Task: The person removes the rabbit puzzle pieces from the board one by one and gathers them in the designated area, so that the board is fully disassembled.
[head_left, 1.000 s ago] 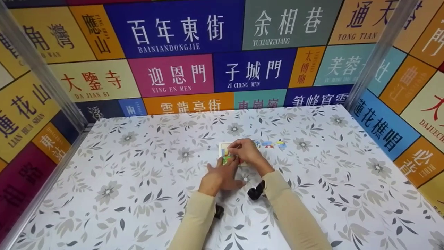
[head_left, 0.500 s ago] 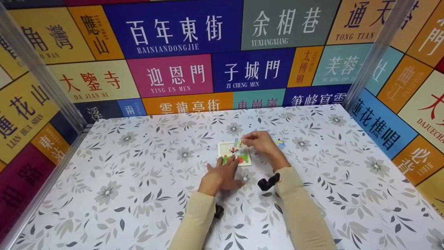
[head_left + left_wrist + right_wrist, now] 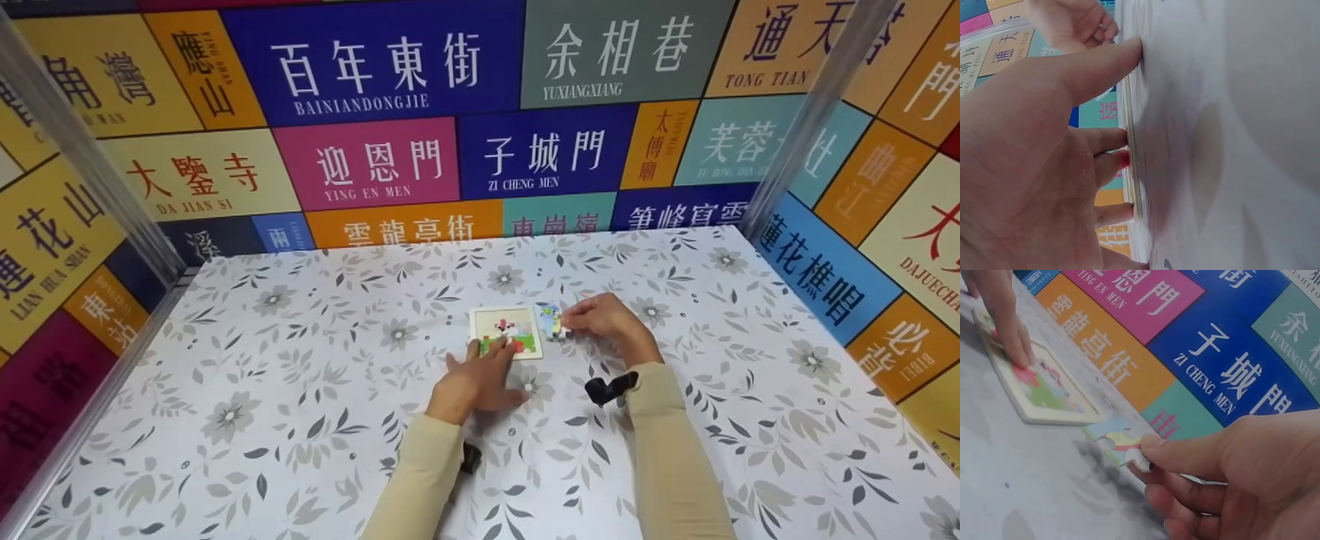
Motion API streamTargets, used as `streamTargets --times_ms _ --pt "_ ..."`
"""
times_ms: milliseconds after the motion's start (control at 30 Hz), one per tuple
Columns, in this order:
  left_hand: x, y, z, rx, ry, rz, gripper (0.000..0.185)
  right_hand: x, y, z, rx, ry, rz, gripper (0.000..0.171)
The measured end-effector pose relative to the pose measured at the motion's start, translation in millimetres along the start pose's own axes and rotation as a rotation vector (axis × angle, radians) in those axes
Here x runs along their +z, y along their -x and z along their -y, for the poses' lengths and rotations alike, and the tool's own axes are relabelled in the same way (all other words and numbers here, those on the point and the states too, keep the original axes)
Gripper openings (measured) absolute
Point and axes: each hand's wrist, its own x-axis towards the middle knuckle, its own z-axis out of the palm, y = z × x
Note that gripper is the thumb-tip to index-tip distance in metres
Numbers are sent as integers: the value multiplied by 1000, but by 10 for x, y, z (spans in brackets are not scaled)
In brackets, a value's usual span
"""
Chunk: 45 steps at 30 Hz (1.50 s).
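A small jigsaw puzzle board (image 3: 537,337) with a cream rim lies mid-table, a coloured picture filling its lower part and bare cream showing above. My left hand (image 3: 474,384) rests several fingertips on the board's near side; in the left wrist view those fingers reach the thin board edge (image 3: 1134,169) while the thumb is on the cloth. Right of the board, my right hand (image 3: 609,321) pinches a puzzle piece (image 3: 1120,439) between thumb and fingers. Blue, yellow, red and green show on the piece, with a white part near the thumb.
White cloth (image 3: 315,450) with grey leaves and flowers covers the table. Panels (image 3: 375,67) with coloured place-name signs stand behind and at both sides. Black wrist straps (image 3: 611,388) show at the sleeves.
My right hand has moved from over the board out to its right, carrying the puzzle piece and uncovering the board's picture. The left hand has stayed on the board.
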Motion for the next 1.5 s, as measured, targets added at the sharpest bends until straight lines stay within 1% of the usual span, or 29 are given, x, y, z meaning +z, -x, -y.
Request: streamTargets --times_ms 167,300,467,567,733,900,1133,1267,1500 --pt "0 -6 -11 -9 2 10 83 20 4 -24 4 64 -26 30" --pt "2 -10 -10 -15 5 12 83 34 0 -31 2 85 -33 28" --pt "11 -10 -7 -13 22 10 83 47 5 -34 36 115 -22 28" --pt "16 -13 -6 -16 31 8 82 66 7 -30 31 106 -7 26" --pt "18 -13 0 -16 22 1 83 96 18 -24 7 77 -17 20" --pt "23 -12 13 -18 17 -3 83 101 39 -15 -28 105 -9 21" --pt "3 -7 7 -22 16 -4 84 89 43 2 -19 120 -6 22" --pt "-6 -8 -3 -19 12 -1 83 90 33 0 -34 136 4 22" --pt "-22 -16 -12 -9 7 5 81 93 23 6 -22 118 4 20"
